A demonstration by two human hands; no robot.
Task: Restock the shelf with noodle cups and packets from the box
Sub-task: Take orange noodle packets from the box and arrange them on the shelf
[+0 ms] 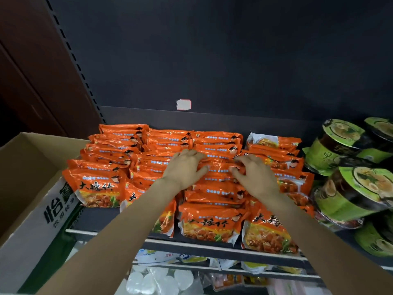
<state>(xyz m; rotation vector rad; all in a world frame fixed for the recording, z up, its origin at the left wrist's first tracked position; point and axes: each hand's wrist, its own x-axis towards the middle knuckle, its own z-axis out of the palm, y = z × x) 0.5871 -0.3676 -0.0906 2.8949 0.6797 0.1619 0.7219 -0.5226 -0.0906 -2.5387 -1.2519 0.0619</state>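
Both hands lie on the orange noodle packets (214, 167) at the centre of the frame: the left hand (184, 167) is palm down with fingers spread and nearly straight, pressing on the tops of the standing packets, and the right hand (253, 173) has its fingers bent over the upper edge of a packet in the third row, thumb toward the left hand; whether it truly pinches that packet cannot be told. The packets stand in four close rows from back to front on the dark shelf (127, 218), glossy crinkled foil with sealed edges, leaning on one another. Open shelf floor shows at lower left in front of the first row, and a bare strip runs behind the rows under the dark back panel (212, 60), which carries a small white sticker (183, 104). At the left edge an open cardboard box (32, 188), matte brown inside with printed white sides, sits against the first row. At the right edge, round noodle cups (348, 188) with green lids are stacked and tilted, touching the last packet row. Below the shelf lip, a lower shelf (212, 271) holds pale packages and white round lids.
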